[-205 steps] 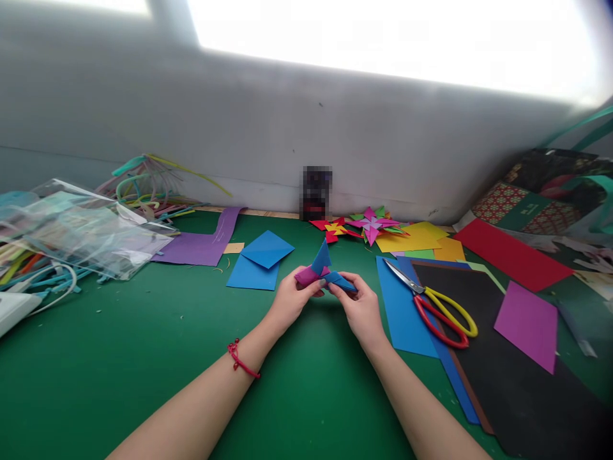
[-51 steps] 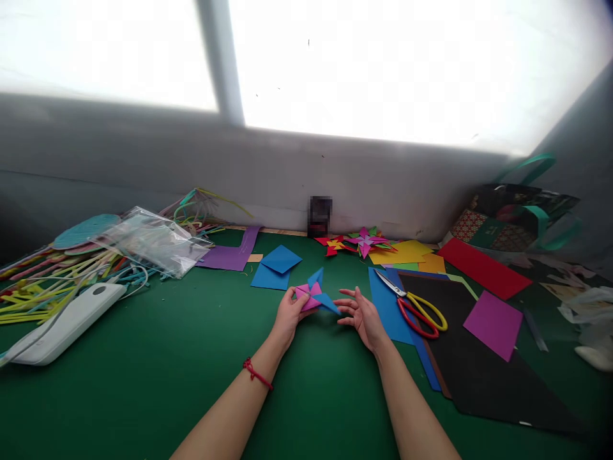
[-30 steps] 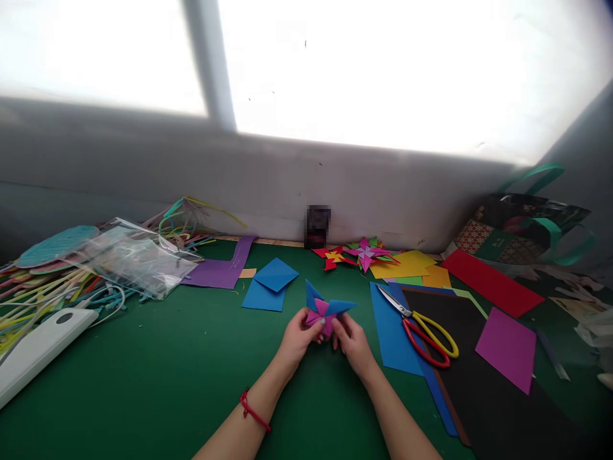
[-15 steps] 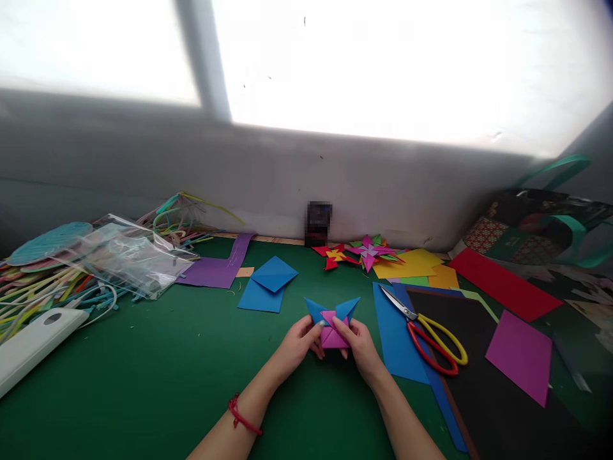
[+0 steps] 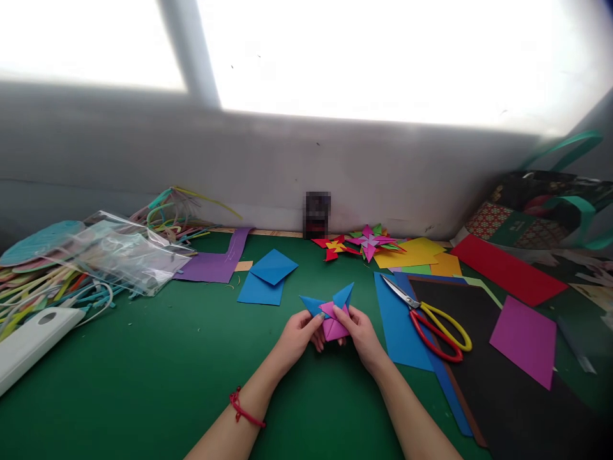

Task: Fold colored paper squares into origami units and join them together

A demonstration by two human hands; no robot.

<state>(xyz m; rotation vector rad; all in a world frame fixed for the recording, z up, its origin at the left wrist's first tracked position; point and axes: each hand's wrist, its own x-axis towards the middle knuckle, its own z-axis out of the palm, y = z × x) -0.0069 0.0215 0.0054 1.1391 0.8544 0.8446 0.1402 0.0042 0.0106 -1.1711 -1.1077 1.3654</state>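
Note:
A folded paper piece [image 5: 336, 328], pink in the middle with two blue points sticking up, is held between both hands above the green table. My left hand [image 5: 301, 333] pinches its left side, thumb on the front and fingers behind. On the right side my right hand [image 5: 363, 333] grips it the same way, its thumb on the pink part. The fingertips under the paper are partly hidden. Beyond my hands, to the left, a folded blue paper [image 5: 274, 267] overlaps a flat blue paper [image 5: 261, 291].
Red-and-yellow scissors [image 5: 438, 332] lie on blue and black sheets at the right, near a magenta square [image 5: 525, 342] and red paper [image 5: 507, 268]. Folded paper stars [image 5: 368, 241] sit near the wall. Plastic film [image 5: 138, 252], coloured strips and a white device [image 5: 38, 342] lie left.
The folded paper has tilted in my hands, its right blue point now higher than the left. The view has shifted slightly, and both hands keep their hold.

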